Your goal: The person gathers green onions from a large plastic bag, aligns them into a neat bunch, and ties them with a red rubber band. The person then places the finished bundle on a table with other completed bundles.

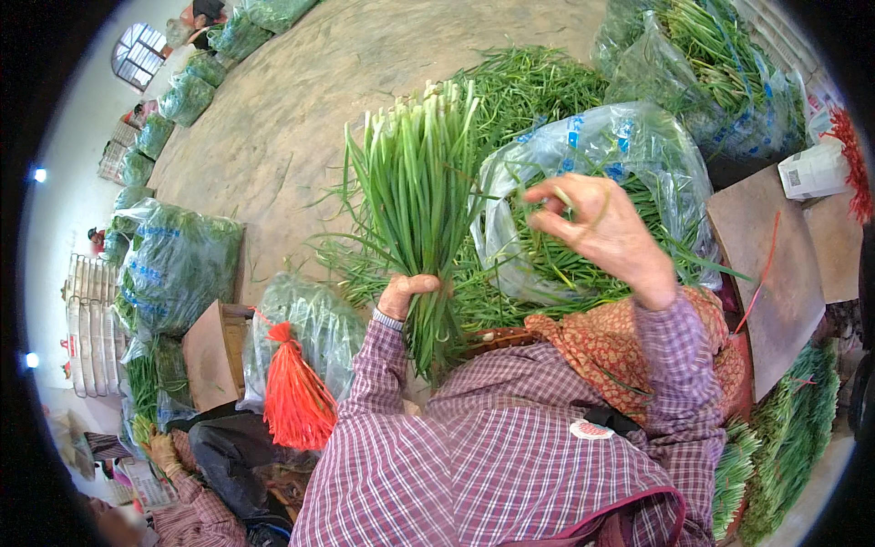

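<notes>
My left hand (407,292) is shut around the lower part of a thick bunch of green chives (422,184). The bunch stands upright, its pale cut ends at the top and its leaf tips hanging below the fist. To the right, my right hand (591,222) is raised over an open clear plastic bag (683,171) of loose chives. Thumb and fingers are pinched on a thin chive strand (563,197), partly blurred. Behind the bunch, a heap of loose chives (533,82) lies on the floor.
Red ties (294,390) hang beside a filled bag (307,314) at left. A board (769,273) with one red tie stands at right, near piled chives (793,437). Filled bags (184,260) line the left side. A co-worker's gloved hand (164,451) holds chives at lower left.
</notes>
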Motion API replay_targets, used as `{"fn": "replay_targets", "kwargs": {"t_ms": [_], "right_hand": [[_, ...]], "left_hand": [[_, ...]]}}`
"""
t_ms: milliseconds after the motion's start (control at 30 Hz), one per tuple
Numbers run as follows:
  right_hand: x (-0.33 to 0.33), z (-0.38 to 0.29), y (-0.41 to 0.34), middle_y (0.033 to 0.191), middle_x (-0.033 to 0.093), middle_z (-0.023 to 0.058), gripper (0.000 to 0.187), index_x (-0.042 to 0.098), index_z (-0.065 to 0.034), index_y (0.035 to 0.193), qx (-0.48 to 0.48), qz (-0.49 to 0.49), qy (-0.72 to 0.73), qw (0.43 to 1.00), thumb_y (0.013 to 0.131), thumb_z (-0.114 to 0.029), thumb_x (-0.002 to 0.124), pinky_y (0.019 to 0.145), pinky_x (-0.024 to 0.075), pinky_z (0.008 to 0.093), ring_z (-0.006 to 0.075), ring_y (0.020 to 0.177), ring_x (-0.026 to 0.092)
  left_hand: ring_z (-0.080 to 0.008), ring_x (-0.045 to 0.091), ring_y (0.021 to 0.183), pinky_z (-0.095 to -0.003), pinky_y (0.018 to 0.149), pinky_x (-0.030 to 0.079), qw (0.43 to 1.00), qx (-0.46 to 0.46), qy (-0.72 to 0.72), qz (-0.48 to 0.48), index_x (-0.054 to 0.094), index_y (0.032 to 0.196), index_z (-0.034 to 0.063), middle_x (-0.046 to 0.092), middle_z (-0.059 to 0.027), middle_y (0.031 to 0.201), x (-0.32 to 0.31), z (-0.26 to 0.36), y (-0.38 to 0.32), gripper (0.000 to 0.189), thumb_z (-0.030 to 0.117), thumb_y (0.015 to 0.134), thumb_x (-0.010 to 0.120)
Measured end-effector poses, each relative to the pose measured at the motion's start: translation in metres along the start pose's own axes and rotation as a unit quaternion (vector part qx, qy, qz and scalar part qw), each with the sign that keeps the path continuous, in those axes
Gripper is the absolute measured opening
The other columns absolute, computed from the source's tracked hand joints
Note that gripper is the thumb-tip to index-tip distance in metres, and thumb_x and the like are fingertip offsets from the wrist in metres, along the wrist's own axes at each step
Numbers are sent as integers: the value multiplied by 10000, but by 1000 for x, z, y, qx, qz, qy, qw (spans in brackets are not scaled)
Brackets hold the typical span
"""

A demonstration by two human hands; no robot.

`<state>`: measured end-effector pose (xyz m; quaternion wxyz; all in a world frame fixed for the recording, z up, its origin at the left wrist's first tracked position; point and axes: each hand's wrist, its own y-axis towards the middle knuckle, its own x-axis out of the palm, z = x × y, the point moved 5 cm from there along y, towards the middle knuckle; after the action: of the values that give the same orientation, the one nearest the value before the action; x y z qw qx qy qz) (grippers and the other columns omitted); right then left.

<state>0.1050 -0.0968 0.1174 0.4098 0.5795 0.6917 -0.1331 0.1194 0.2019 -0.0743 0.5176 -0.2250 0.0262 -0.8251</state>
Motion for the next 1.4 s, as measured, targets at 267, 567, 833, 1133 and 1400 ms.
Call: {"fn": "replay_targets", "kwargs": {"t_ms": [267, 567, 833, 1133, 1400], "right_hand": [[29, -29, 39, 778, 653, 96, 142, 691, -59, 861, -10, 190, -65, 980, 833, -192, 731, 633, 535, 399, 294, 733, 680], [10, -42, -1, 736, 670, 13, 194, 708, -11, 881, 77, -103, 363, 923, 882, -204, 684, 613, 463, 264, 83, 671, 587], [6, -35, 8, 785, 669, 46, 303, 689, -7, 917, 107, -15, 260, 960, 910, -310, 703, 656, 484, 278, 102, 729, 602], [42, -14, 34, 764, 680, 152, 296, 635, 6, 1039, 134, 185, 200, 953, 848, -194, 741, 608, 524, 345, 203, 668, 686], [-7, 1, 29, 753, 695, 146, 170, 712, -1, 954, 56, 240, 95, 964, 917, -159, 660, 576, 510, 321, 178, 641, 671]], "left_hand": [[-256, 668, 725, -365, 661, 537, 998, 49, 26, -36, 633, 1139, -23, 699, -142, 865, 39, 15, 0, 654, 351, 647, 847], [-245, 674, 755, -362, 709, 556, 1000, -6, 26, -8, 637, 1149, -20, 711, -138, 888, 30, 8, 0, 636, 348, 664, 821], [-236, 683, 789, -354, 715, 560, 999, -21, 33, -6, 642, 1161, -14, 716, -127, 914, 25, 2, 4, 634, 364, 683, 814], [-247, 692, 799, -367, 741, 560, 995, 39, 96, -3, 668, 1127, -25, 729, -133, 920, 44, 14, 2, 599, 324, 659, 801], [-274, 692, 804, -390, 753, 555, 998, 33, 47, -33, 628, 1218, -44, 721, -161, 956, 34, 6, 3, 662, 340, 706, 795]]}}
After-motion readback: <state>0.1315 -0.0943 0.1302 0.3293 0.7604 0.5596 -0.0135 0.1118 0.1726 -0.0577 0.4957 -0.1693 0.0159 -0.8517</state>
